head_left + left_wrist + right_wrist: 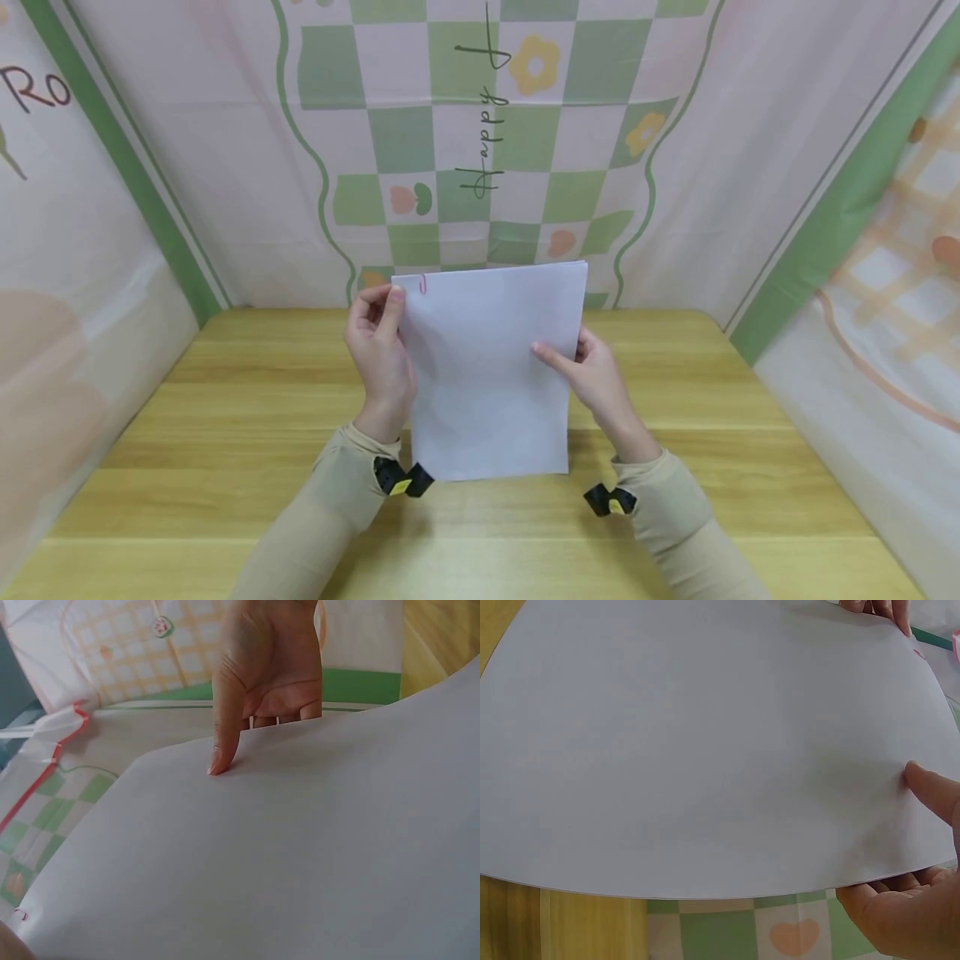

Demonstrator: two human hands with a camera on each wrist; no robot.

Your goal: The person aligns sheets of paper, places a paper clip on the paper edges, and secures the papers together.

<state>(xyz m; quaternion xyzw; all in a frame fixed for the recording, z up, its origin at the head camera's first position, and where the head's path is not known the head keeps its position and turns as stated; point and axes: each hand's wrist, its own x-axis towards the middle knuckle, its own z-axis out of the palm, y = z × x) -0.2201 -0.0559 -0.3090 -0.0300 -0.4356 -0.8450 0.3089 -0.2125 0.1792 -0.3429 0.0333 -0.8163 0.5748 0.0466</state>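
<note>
White sheets of paper (487,383) are held up above the wooden table, tilted toward the head camera. A pink paper clip (423,284) sits on their top edge near the left corner. My left hand (382,346) pinches that top left corner, thumb in front and fingers behind, just beside the clip. On the right edge, my right hand (596,375) grips the sheets with its thumb on the front face. In the right wrist view, the fingers (889,892) of that hand pass behind the paper (705,750). How many sheets there are cannot be told.
The wooden table (225,467) spreads below both forearms. A cloth with green checks and lettering (480,133) hangs behind it, and printed cloths stand at the left and right. Black wrist cameras (403,478) are strapped to both sleeves.
</note>
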